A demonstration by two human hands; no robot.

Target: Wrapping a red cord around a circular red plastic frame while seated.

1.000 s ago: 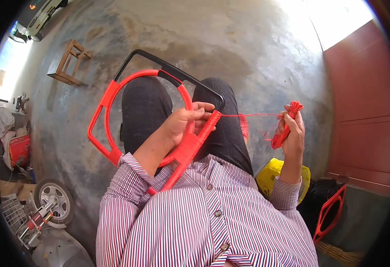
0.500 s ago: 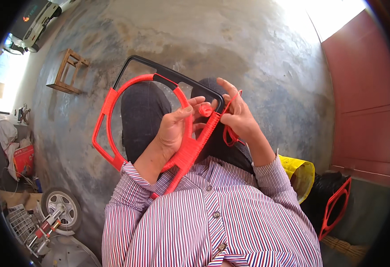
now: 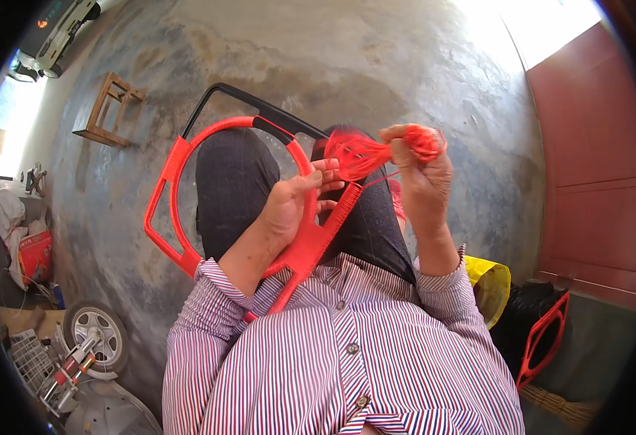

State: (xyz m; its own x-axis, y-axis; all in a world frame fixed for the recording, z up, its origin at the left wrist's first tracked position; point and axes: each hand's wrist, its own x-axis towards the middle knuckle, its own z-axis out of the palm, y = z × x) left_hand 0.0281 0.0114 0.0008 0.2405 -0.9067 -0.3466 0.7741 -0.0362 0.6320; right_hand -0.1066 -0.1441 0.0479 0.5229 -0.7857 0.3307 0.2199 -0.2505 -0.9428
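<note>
Red plastic frame [image 3: 187,181], one on my lap, a second red frame [image 3: 543,337] leaning by the wall. My left hand [image 3: 292,206] grips the lap frame's edge; my right hand [image 3: 423,174] pinches one red cord bundle [image 3: 361,152] just above it.

Grey concrete floor [image 3: 376,65], sunlit at its far right corner; red wall [image 3: 593,167] right; wooden stool [image 3: 109,109] far left.

This looks like a work yard or small workshop. The floor [image 3: 376,65] is bare grey concrete. A small wheel [image 3: 95,335], a wooden frame [image 3: 109,110] and a spare red plastic frame [image 3: 543,337] lie around the edges by a red wall [image 3: 593,167].
</note>
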